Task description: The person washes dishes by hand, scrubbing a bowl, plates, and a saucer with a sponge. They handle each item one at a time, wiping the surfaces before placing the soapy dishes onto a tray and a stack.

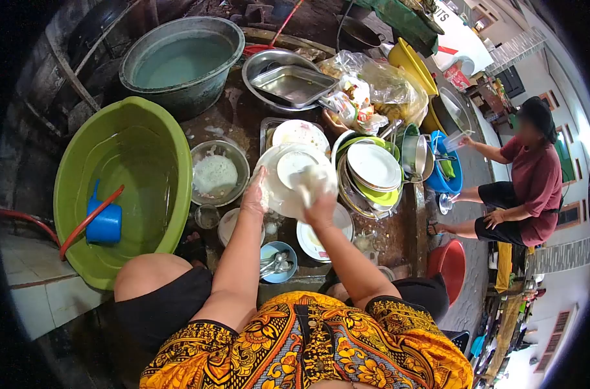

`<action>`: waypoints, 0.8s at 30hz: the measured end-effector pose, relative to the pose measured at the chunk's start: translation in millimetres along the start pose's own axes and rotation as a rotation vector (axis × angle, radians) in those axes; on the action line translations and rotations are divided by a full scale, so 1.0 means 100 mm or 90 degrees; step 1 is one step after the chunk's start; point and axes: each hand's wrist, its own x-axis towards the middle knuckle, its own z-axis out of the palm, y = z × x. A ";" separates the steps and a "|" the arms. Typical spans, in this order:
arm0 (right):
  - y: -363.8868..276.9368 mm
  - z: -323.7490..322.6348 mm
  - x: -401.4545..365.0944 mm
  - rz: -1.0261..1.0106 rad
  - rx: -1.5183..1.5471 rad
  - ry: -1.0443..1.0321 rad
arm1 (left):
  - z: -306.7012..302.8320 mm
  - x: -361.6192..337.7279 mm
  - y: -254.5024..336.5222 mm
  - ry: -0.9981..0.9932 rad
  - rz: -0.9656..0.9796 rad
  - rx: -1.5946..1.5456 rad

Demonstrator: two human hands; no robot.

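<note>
A white plate [275, 194] is held up in the middle of the view, its left edge gripped by my left hand [255, 194]. Against its right side my right hand [319, 198] presses a pale, motion-blurred cloth or sponge [308, 181]. Below the plate lie more white plates [343, 227] and a blue bowl [283, 253] with spoons. To the left is a metal bowl [218, 172] of white suds. Right of my right hand rises a stack of white and green plates [375, 165].
A green tub [149, 227] with a blue dipper [104, 223] and red hose stands left. Behind are a dark water basin [185, 61], metal pans [288, 84] and a plastic bag [399, 87]. A person [531, 172] sits right, beyond a blue basin [445, 175] and red tub [448, 266].
</note>
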 end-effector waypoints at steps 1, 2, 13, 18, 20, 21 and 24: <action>-0.16 -0.06 0.00 -0.095 0.029 -0.023 | 0.06 -0.03 0.00 -0.003 -0.012 0.004; -0.22 -0.01 0.03 -0.093 0.027 -0.022 | 0.08 -0.03 -0.01 -0.016 -0.045 0.012; 0.32 -0.07 0.36 0.306 0.201 -0.053 | 0.18 0.09 -0.05 -0.119 0.115 0.006; -0.17 0.15 -0.27 -0.054 0.052 0.028 | 0.19 0.20 -0.26 0.014 0.122 0.048; -0.40 0.06 0.01 -0.135 0.090 -0.001 | 0.21 0.07 -0.27 -0.047 0.147 0.062; -0.47 0.00 0.18 -0.154 0.079 -0.007 | 0.24 0.00 -0.26 -0.109 0.177 0.072; -0.22 0.08 0.73 0.007 0.024 -0.178 | 0.31 0.00 -0.22 -0.090 0.098 0.080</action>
